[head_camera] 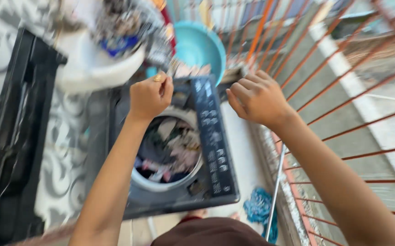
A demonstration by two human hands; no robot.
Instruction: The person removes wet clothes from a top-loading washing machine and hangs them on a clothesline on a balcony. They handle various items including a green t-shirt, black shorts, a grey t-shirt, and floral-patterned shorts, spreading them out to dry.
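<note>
My left hand (151, 95), with a ring on one finger, is curled into a fist above the back rim of a dark top-loading washing machine (215, 150). Its fingertips sit right by a checked cloth (161, 50) that hangs from a white basin (92, 68); blur hides whether they pinch it. My right hand (256, 98) is also closed, knuckles up, over the machine's back right corner, and nothing shows in it. The round tub (168, 152) below my left forearm holds a tangle of mixed clothes.
The machine's black lid (15, 136) stands open at the left. A teal basin (199, 45) sits behind the machine. An orange metal railing (325, 91) runs along the right. A blue cloth (259, 207) and a thin metal rod (275, 191) lie by the wall.
</note>
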